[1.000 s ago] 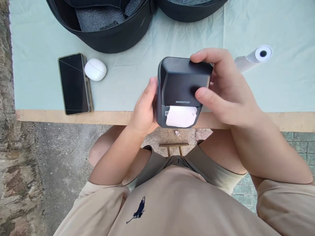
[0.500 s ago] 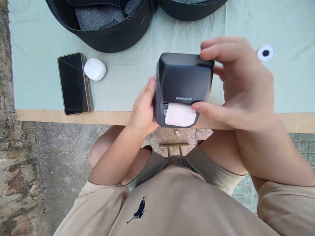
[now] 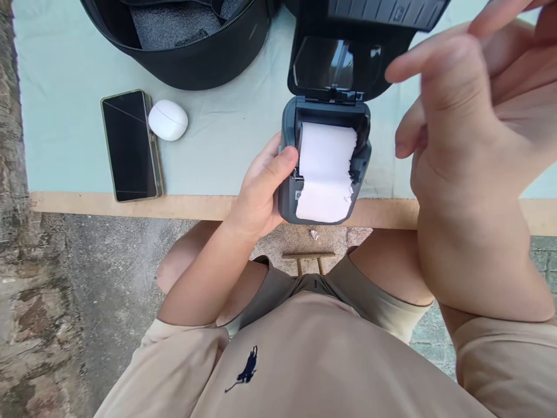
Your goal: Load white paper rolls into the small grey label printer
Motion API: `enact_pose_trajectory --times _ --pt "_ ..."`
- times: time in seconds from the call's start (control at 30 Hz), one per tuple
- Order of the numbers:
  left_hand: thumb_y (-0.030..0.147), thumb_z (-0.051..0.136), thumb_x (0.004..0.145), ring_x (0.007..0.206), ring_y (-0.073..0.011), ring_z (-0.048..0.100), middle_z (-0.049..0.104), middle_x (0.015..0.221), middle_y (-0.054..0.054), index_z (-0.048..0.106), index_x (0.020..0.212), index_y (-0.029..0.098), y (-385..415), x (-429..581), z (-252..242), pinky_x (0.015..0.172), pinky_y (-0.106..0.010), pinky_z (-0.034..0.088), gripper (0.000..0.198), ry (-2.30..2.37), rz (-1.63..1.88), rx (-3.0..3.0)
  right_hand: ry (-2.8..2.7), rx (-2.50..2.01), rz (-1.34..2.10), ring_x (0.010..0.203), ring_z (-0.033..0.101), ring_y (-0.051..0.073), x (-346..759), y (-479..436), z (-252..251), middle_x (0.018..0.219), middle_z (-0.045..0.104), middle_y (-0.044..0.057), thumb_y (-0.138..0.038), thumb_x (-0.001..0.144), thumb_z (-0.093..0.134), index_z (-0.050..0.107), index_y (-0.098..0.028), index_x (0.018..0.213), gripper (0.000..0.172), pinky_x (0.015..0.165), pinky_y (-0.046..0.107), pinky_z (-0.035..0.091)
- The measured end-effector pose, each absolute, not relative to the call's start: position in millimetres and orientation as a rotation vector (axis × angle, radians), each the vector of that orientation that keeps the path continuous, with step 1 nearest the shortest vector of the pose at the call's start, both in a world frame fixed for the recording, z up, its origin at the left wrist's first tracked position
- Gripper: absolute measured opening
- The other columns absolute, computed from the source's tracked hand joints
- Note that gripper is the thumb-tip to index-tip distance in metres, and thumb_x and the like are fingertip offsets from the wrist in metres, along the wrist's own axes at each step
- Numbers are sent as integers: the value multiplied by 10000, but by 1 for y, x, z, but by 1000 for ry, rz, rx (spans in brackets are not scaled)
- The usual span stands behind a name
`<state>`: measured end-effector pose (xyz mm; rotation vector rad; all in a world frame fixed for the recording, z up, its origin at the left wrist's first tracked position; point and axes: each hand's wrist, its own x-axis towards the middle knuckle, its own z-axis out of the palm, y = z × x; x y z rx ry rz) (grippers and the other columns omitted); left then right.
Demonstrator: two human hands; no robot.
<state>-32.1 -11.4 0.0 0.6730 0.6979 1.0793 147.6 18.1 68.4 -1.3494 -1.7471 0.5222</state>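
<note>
My left hand point(image 3: 259, 194) is wrapped round the left side of a dark label printer point(image 3: 286, 200), its thumb on the rim. The printer's lid point(image 3: 337, 67) stands swung back on its hinge, with a window showing in it. Inside lies a roll of white label paper point(image 3: 328, 151), its ragged loose end hanging over the printer's front. To the right of the lid is my right hand point(image 3: 474, 122), fingers apart and holding nothing. One fingertip is close to the lid's right edge; whether it touches I cannot tell.
A phone point(image 3: 129, 148) lies at the left on the pale cloth, with a white rounded case point(image 3: 168, 120) against it. Behind them stands an unzipped black case point(image 3: 204, 67) with grey foam. A wooden edge point(image 3: 195, 206) runs along the table's front.
The printer's lid has swung up and back, uncovering the paper roll. My right hand has come off the lid and moved up and right, now covering the small white round thing.
</note>
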Motion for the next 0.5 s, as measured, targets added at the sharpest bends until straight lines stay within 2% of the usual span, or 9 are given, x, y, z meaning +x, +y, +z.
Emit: enact_pose_trajectory --times 0.1,0.17,0.33,0.5 --pt "488 574 876 1224 -255 623 703 1051 -20 605 1132 235 -11 -33 0 917 -352 585 362 711 1065 705 -1948 -1332 462 688 579 126 138 10 58 910 639 3 -330 874 595 591 -241 873 89 569 313 440" --pt "490 590 869 1198 -250 635 695 1063 -25 591 1147 240 -10 -34 -1 886 -333 586 374 689 1057 711 -2233 -1329 349 629 541 132 139 9 57 810 649 -13 -309 828 631 617 -247 924 116 557 318 396" --pt "467 609 872 1158 -228 640 668 1095 -32 561 1140 233 -10 -35 -2 707 -247 554 359 665 1027 720 -2510 -1452 199 610 550 166 144 13 63 800 672 -4 -342 829 624 591 -289 1128 306 531 332 363" --pt "525 641 832 1130 -242 654 673 1063 -41 564 1062 223 -10 -34 0 641 -236 525 388 727 1012 750 -2616 -1533 69 569 505 185 141 12 65 696 629 8 -359 834 582 606 -280 1095 274 486 328 296"
